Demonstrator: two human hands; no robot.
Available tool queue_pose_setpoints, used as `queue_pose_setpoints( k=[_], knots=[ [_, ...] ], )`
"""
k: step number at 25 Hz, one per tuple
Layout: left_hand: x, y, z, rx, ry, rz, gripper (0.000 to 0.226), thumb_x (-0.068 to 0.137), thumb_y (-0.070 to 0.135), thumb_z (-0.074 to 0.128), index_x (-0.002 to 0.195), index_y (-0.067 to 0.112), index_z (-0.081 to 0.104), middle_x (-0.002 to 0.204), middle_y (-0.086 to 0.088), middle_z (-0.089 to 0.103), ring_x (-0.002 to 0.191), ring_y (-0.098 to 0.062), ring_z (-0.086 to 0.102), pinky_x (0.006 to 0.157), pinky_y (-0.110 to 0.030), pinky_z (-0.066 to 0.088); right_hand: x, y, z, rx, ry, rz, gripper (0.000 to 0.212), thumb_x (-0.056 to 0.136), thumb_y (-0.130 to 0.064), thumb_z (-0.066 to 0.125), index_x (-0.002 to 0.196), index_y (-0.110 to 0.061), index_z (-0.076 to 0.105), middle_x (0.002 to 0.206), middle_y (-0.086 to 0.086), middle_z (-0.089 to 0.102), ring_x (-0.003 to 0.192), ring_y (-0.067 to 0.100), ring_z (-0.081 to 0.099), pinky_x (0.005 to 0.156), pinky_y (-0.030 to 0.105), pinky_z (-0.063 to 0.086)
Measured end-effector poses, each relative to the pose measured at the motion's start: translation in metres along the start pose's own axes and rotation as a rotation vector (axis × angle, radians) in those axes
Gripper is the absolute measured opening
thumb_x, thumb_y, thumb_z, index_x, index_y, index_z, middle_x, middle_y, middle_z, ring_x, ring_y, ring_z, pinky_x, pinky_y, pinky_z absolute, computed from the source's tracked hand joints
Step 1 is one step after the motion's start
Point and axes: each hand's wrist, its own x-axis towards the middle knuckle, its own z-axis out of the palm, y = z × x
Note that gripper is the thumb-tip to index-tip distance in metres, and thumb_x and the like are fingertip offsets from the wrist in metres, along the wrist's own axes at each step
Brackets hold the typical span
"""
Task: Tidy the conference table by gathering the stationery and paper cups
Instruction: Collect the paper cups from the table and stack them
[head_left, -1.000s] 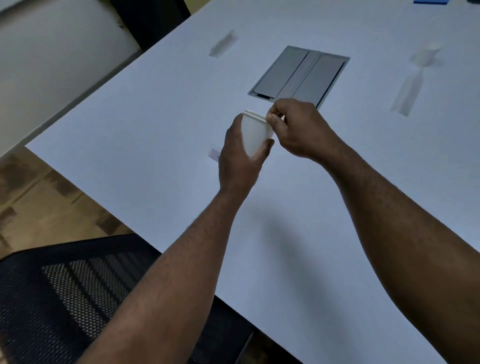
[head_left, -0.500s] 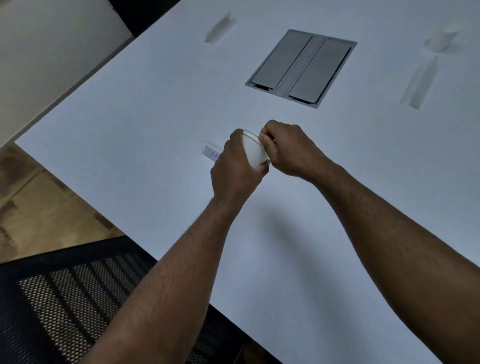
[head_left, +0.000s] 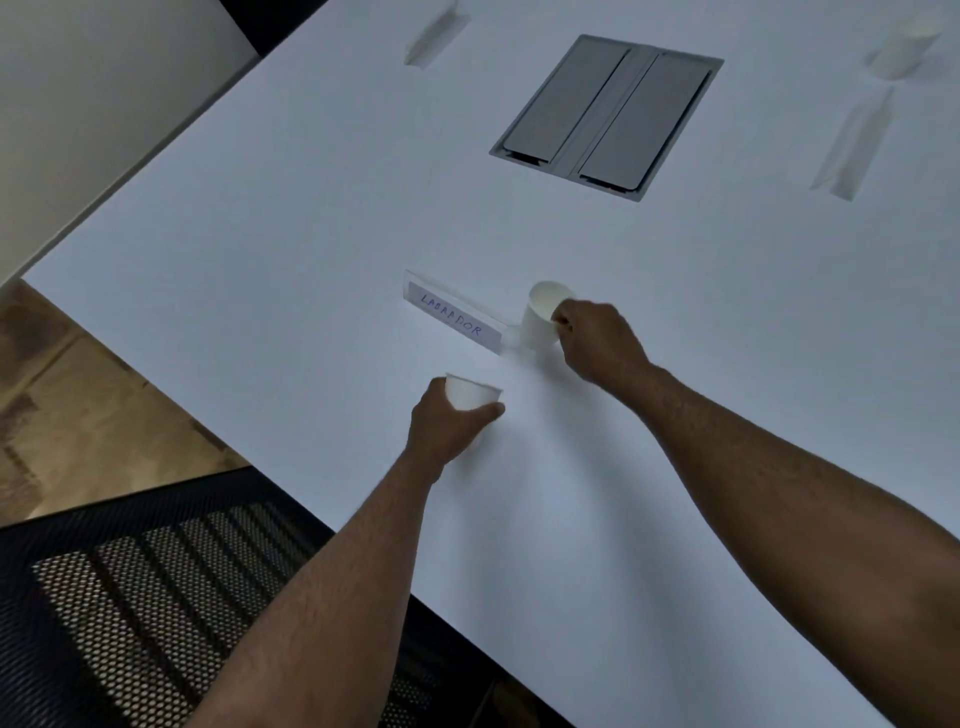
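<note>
Nearby, left hand (head_left: 445, 423) fingers around cup (head_left: 471, 396), right hand (head_left: 597, 338) fingers pinching second cup's (head_left: 540, 317) rim.

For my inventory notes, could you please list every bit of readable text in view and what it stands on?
"LABRADOR": handwritten on the name card standing on the table.
Other two name cards: no text visible.
Paper cups: no print visible.

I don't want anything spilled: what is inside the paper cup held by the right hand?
The paper cup in the right hand tips its mouth toward the camera. Only a pale inner wall shows, no visible liquid or object. The bottom is dim, and fingers cover part of the rim.
</note>
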Motion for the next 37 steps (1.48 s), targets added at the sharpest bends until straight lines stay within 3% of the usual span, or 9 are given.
queue_pose_setpoints(
  k=[2,4,10,16,21,25,27,30,37],
  knots=[
    [-0.003,-0.017,0.003,0.048,-0.093,-0.043,0.071,0.061,0.048,0.086,0.118,0.020,0.054,0.114,-0.001,0.063,0.099,-0.019,0.061,0.075,-0.031,0.054,-0.008,0.007,0.021,-0.035,-0.077,-0.002,0.019,0.094,-0.011,0.047,0.102,-0.007,0.064,0.103,0.017,0.068,0.090,0.035,0.064,0.074,0.038,0.053],
    [-0.006,-0.031,0.003,0.063,-0.171,-0.083,0.073,0.061,0.048,0.086,0.120,0.020,0.054,0.115,-0.001,0.063,0.102,-0.021,0.060,0.080,-0.035,0.055,-0.012,0.009,0.034,-0.053,-0.105,-0.012,0.019,0.092,-0.008,0.048,0.100,-0.009,0.064,0.100,0.016,0.068,0.088,0.036,0.063,0.069,0.034,0.048],
    [-0.008,-0.044,0.003,0.086,-0.215,-0.083,0.076,0.061,0.049,0.086,0.123,0.019,0.053,0.116,-0.001,0.062,0.106,-0.021,0.058,0.088,-0.039,0.053,-0.015,0.008,0.046,-0.179,-0.125,-0.050,0.021,0.092,-0.009,0.046,0.106,-0.012,0.061,0.103,0.013,0.064,0.092,0.036,0.061,0.070,0.036,0.046],
    [-0.008,-0.046,0.001,0.062,-0.247,-0.087,0.077,0.061,0.047,0.086,0.125,0.019,0.053,0.117,0.000,0.061,0.107,-0.021,0.058,0.087,-0.038,0.054,-0.024,0.007,0.039,-0.231,-0.016,-0.029,0.035,0.093,-0.017,0.054,0.128,-0.017,0.055,0.126,0.007,0.060,0.101,0.034,0.063,0.078,0.038,0.049],
    [-0.012,-0.024,-0.026,-0.140,-0.275,-0.048,0.072,0.056,0.043,0.087,0.118,0.017,0.060,0.112,-0.005,0.068,0.103,-0.024,0.065,0.088,-0.045,0.057,-0.052,-0.022,0.029,-0.073,0.143,-0.005,0.027,0.094,-0.025,0.053,0.117,-0.015,0.061,0.116,0.007,0.065,0.098,0.033,0.062,0.079,0.039,0.049],
    [-0.025,0.014,-0.078,-0.142,-0.217,0.110,0.054,0.069,0.034,0.086,0.113,0.020,0.059,0.110,-0.005,0.067,0.102,-0.024,0.065,0.081,-0.038,0.057,-0.071,-0.085,0.017,0.074,0.161,-0.081,0.022,0.094,-0.029,0.050,0.101,-0.017,0.066,0.099,0.003,0.071,0.087,0.028,0.065,0.069,0.034,0.050],
    [-0.037,0.038,-0.122,-0.029,-0.177,0.248,0.047,0.070,0.033,0.084,0.108,0.026,0.057,0.104,0.001,0.065,0.097,-0.020,0.063,0.073,-0.033,0.055,-0.073,-0.128,0.004,0.154,0.171,-0.152,0.022,0.094,-0.026,0.051,0.109,-0.018,0.064,0.102,0.002,0.072,0.091,0.026,0.065,0.073,0.037,0.053],
    [-0.066,0.065,-0.206,0.026,-0.040,0.395,0.058,0.067,0.039,0.084,0.113,0.024,0.052,0.104,0.004,0.060,0.093,-0.014,0.059,0.064,-0.028,0.051,-0.075,-0.205,-0.027,0.256,0.213,-0.284,0.034,0.093,-0.022,0.050,0.127,-0.023,0.053,0.107,0.000,0.071,0.096,0.025,0.065,0.082,0.038,0.052],
    [-0.171,0.009,-0.390,-0.235,0.084,0.617,0.068,0.069,0.045,0.084,0.120,0.024,0.045,0.111,0.002,0.059,0.100,-0.013,0.062,0.073,-0.034,0.060,-0.129,-0.402,-0.062,0.270,0.393,-0.694,0.024,0.088,-0.015,0.053,0.110,-0.013,0.064,0.111,0.006,0.068,0.092,0.023,0.065,0.077,0.039,0.053]
  ],
)
